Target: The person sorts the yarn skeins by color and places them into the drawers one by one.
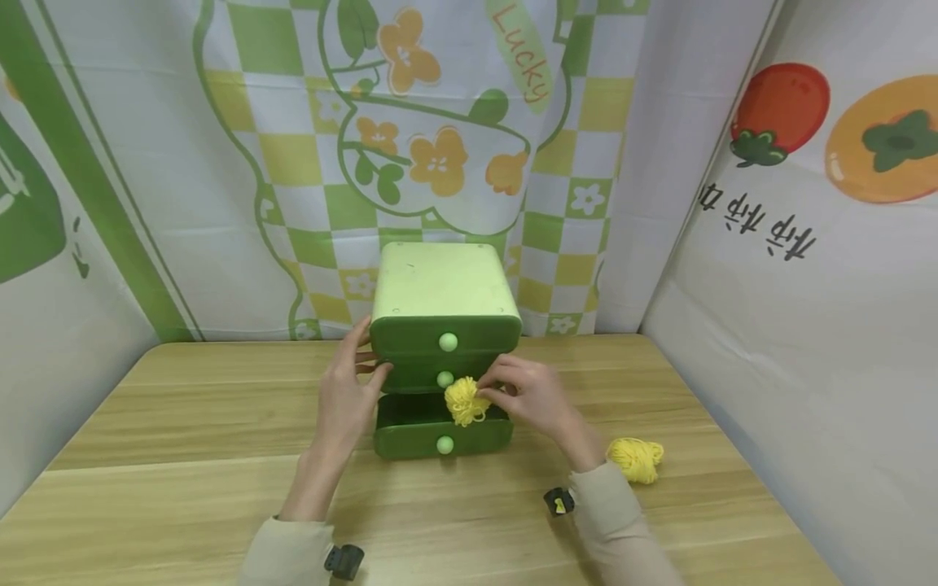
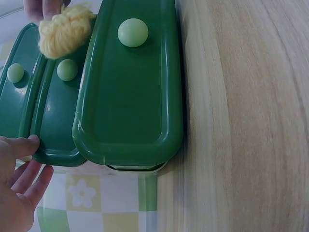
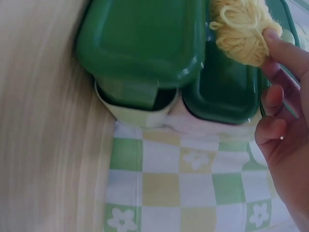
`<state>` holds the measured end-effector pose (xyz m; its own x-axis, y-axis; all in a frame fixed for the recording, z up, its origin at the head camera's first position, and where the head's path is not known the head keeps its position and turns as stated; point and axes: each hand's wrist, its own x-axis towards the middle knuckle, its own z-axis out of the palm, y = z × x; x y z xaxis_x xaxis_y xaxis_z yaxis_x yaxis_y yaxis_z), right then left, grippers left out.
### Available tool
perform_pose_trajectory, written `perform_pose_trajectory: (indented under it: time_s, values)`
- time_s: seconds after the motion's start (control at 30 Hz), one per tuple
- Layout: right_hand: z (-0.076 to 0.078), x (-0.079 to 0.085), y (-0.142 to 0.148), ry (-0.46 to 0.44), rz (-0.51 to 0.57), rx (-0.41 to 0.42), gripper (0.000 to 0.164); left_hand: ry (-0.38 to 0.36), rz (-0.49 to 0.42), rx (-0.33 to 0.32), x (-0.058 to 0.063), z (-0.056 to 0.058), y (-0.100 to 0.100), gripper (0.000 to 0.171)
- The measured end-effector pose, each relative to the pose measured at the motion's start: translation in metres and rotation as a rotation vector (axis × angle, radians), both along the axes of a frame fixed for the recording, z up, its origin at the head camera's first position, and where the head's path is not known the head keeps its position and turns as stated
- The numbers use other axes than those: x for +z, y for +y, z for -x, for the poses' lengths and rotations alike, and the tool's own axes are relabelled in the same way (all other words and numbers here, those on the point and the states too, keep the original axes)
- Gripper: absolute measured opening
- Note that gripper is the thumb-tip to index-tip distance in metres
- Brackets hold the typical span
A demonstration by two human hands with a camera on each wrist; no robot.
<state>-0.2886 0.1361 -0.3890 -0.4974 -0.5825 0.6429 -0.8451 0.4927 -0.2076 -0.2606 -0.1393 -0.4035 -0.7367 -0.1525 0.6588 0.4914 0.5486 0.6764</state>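
Observation:
A small drawer cabinet with a pale green top and dark green drawer fronts stands on the table. Its bottom drawer is pulled out, while the upper two are in. My left hand is at the cabinet's left side, its thumb against the edge of the middle drawer and the other fingers along the side. Thumb and index finger of my right hand pinch a bundle of yellow yarn above the pulled-out drawer. In the right wrist view, the yarn bundle hangs from the fingertips.
A second yellow yarn bundle lies on the wooden table, beside my right forearm. Behind the cabinet hangs a checked curtain, and printed white cloth encloses the right side.

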Motion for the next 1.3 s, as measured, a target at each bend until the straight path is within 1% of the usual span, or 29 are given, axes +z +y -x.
perform_pose_trajectory:
  time_s: [0.1, 0.2, 0.4, 0.6, 1.03, 1.2, 1.3]
  values:
    - [0.0, -0.003, -0.008, 0.058, -0.007, 0.015, 0.006, 0.008, 0.003, 0.004, 0.0, 0.0, 0.0, 0.075]
    - [-0.001, -0.008, -0.014, 0.102, -0.008, 0.01, 0.007, 0.007, 0.005, 0.004, 0.0, 0.0, -0.001, 0.075]
    - [-0.003, -0.015, -0.024, 0.107, 0.004, -0.026, 0.008, -0.01, 0.005, 0.007, 0.0, -0.001, 0.0, 0.075]
    - [-0.005, -0.019, -0.029, 0.068, -0.009, -0.094, 0.008, -0.01, 0.008, 0.009, 0.0, -0.001, 0.0, 0.076]
    - [-0.009, -0.021, -0.034, -0.085, -0.077, -0.22, 0.007, -0.013, 0.005, 0.007, -0.002, 0.0, 0.0, 0.076]
    - [-0.008, -0.02, -0.033, -0.132, -0.108, -0.25, 0.009, -0.015, 0.001, 0.006, -0.001, 0.0, 0.0, 0.076]
    - [-0.007, -0.02, -0.031, -0.141, -0.117, -0.257, 0.01, -0.013, 0.002, 0.006, -0.001, 0.0, 0.0, 0.076]
